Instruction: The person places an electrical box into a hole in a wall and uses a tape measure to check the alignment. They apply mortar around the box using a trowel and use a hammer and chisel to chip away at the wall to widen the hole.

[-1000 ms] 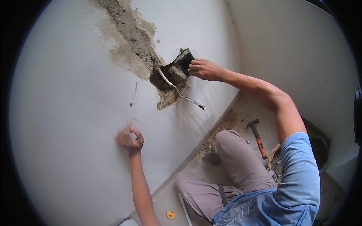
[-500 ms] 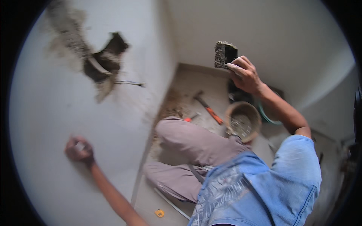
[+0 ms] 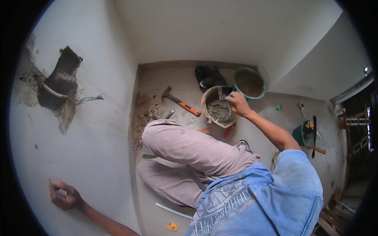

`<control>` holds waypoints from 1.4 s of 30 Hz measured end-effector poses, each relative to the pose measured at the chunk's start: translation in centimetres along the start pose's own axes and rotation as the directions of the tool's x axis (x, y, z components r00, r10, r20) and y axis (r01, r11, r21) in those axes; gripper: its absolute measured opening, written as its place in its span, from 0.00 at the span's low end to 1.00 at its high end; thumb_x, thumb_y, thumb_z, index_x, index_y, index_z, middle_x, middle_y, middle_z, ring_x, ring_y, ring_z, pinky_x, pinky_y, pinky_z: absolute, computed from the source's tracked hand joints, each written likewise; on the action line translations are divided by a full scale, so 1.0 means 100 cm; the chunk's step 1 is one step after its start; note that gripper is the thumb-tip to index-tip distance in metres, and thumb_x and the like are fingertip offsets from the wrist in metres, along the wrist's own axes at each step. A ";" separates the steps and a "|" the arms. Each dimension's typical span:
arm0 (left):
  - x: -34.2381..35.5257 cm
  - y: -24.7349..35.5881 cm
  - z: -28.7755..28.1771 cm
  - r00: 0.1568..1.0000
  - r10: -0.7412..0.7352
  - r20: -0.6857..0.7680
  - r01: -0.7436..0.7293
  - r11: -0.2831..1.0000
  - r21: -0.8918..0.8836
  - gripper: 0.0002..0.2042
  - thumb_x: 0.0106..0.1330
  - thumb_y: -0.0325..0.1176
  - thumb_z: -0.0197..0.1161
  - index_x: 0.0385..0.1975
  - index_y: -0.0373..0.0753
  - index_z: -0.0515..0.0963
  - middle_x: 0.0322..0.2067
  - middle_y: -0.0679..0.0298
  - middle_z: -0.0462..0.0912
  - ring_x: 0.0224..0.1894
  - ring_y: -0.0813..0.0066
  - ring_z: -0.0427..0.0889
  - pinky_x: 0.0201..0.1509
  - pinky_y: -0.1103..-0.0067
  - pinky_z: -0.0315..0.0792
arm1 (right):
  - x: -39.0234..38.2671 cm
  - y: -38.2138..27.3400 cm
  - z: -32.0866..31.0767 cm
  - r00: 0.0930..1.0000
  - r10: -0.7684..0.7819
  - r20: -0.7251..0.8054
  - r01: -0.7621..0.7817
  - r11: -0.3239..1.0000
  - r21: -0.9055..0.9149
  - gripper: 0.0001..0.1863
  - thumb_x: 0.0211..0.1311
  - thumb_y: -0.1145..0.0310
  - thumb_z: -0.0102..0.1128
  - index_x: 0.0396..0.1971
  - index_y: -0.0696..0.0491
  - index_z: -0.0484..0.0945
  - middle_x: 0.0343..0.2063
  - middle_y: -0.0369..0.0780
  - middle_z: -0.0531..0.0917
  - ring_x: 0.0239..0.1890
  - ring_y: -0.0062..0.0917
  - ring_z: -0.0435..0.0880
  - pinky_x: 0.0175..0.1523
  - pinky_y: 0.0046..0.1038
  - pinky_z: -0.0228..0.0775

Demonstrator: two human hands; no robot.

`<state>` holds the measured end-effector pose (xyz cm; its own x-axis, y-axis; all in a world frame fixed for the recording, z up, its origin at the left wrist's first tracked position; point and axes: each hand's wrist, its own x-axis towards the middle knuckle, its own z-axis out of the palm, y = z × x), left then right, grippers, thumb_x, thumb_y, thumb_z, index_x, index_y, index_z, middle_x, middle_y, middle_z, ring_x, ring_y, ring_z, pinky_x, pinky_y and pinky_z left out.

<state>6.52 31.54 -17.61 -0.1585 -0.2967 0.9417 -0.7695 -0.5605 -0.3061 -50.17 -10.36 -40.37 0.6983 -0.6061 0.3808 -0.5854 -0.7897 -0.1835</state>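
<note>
My left hand point(image 3: 65, 195) is against the white wall at the lower left, its fingers loosely bent and apart, with nothing visible in them. To the right, my right hand point(image 3: 238, 103) is closed at the rim of a mortar bucket point(image 3: 204, 106). It grips a grey, mortar-smeared piece point(image 3: 221, 93), mostly hidden by the fingers and too small to identify. Wet grey mortar point(image 3: 219, 110) lies in the bucket. Higher on the wall is a rough chiselled hole point(image 3: 63, 80), with a pale cable point(image 3: 55, 92) running across it and loose wire ends point(image 3: 91, 98) sticking out.
A claw hammer point(image 3: 180, 102) lies beside rubble point(image 3: 146, 114) along the wall. Behind the mortar bucket are a black item point(image 3: 209, 76) and a green-rimmed bucket point(image 3: 235, 87). A tool bucket point(image 3: 300, 135) stands at right. A yellow tape measure point(image 3: 172, 227) lies near my bent legs.
My right hand has come down from in front of the far wall, where it held up a dark, mortar-caked blocky piece, to the mortar bucket. My left hand's fingers have loosened. The view has shifted right.
</note>
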 end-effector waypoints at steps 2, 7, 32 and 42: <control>-0.003 0.004 0.008 1.000 -0.026 0.013 0.027 0.999 -0.043 0.08 0.66 0.28 0.60 0.42 0.34 0.77 0.33 0.65 0.83 0.24 0.78 0.75 0.26 0.83 0.72 | -0.043 0.057 0.022 0.693 -0.086 0.716 0.279 0.948 -0.156 0.12 0.42 0.72 0.61 0.32 0.47 0.82 0.31 0.37 0.76 0.43 0.34 0.75 0.47 0.37 0.62; 0.008 0.005 -0.006 0.998 0.056 0.027 -0.055 0.998 -0.030 0.07 0.66 0.25 0.58 0.42 0.32 0.76 0.34 0.63 0.82 0.24 0.77 0.74 0.21 0.83 0.68 | 0.006 0.030 -0.007 0.976 0.094 0.198 -0.089 0.995 -0.033 0.20 0.36 0.74 0.58 0.38 0.49 0.79 0.35 0.41 0.75 0.42 0.38 0.73 0.44 0.38 0.62; 0.008 0.022 0.002 0.955 0.130 0.267 -0.209 0.933 0.293 0.08 0.63 0.34 0.58 0.37 0.40 0.80 0.27 0.65 0.79 0.28 0.67 0.75 0.36 0.71 0.64 | 0.065 -0.085 0.206 0.794 -0.261 0.549 -0.028 0.887 0.462 0.20 0.47 0.58 0.63 0.40 0.53 0.79 0.38 0.50 0.77 0.44 0.43 0.77 0.49 0.42 0.71; 0.016 0.063 0.017 0.929 -0.024 0.370 -0.115 0.930 0.349 0.08 0.63 0.34 0.60 0.38 0.41 0.83 0.29 0.69 0.82 0.31 0.72 0.77 0.41 0.76 0.64 | 0.050 -0.058 0.115 0.720 -0.129 0.682 -0.588 0.409 0.698 0.25 0.65 0.47 0.52 0.36 0.57 0.78 0.28 0.45 0.79 0.34 0.32 0.78 0.42 0.31 0.68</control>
<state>2.43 26.23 -18.30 0.0998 -0.5482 0.8304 -0.4813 -0.7570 -0.4419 -38.49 -9.90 -47.85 0.8594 -0.3987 -0.3203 -0.3625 -0.0332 -0.9314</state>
